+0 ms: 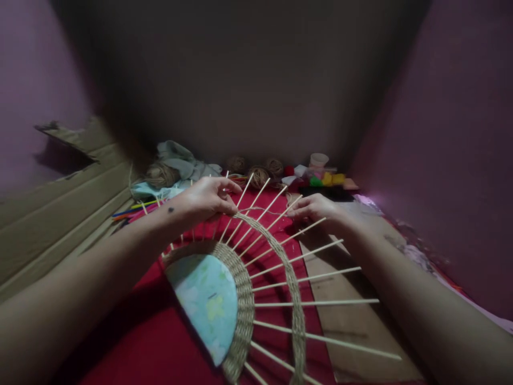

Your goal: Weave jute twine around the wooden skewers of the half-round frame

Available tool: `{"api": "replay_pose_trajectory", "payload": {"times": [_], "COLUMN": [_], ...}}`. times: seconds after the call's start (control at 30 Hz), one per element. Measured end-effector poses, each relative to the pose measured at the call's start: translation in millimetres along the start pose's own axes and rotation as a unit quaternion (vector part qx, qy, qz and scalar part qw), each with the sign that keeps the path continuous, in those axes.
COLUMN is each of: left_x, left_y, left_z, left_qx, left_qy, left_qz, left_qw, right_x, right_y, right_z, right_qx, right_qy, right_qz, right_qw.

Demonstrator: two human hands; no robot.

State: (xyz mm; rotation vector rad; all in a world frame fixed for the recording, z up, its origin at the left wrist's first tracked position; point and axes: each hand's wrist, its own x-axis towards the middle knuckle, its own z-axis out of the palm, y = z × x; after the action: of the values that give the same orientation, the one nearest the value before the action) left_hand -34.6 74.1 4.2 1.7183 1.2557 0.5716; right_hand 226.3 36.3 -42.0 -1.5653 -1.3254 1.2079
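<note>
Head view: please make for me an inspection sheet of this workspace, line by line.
Surface: red covering, brown board at right.
Work things: half-round blue panel, outer twine band, radiating sticks, loose strand.
Clutter: twine balls, crumpled cloth, cup and yellow pieces at the back.
Hands: left hand touches outer twine band, grip unclear; right hand pinches loose strand.
Cables: nothing seen.
Surroundings: purplish side walls; cardboard along the left.

Two bare forearms reach forward from the lower corners, the left forearm point(116, 259) angled inward, a small dark mark point(171, 209) near its wrist. The left hand point(212, 197) is turned back upward, fingers bent, thumb low. Opposite, the right forearm point(409, 283) slants inward to the right hand point(315, 208), its fingertips pinched together and pointing left.
</note>
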Motion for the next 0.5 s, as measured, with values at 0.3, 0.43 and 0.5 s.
{"api": "replay_pose_trajectory", "payload": {"times": [0.3, 0.43, 0.5], "left_x": [8, 5, 3], "left_y": [-11, -7, -5], "left_z": [-6.6, -8.3, -8.8], "left_qx": [-0.029, -0.024, -0.020], "left_qy": [0.012, 0.005, 0.000], "left_qz": [-0.007, 0.016, 0.020], "left_qw": [0.999, 1.000, 1.000], "right_x": [-15, -16, -17], "right_y": [-6, 0, 1], "right_z": [-17, -17, -14], "right_qx": [-0.077, -0.105, -0.104], "right_qy": [-0.181, -0.261, -0.290], "right_qz": [0.032, 0.013, -0.012], "right_qw": [0.980, 0.960, 0.951]}}
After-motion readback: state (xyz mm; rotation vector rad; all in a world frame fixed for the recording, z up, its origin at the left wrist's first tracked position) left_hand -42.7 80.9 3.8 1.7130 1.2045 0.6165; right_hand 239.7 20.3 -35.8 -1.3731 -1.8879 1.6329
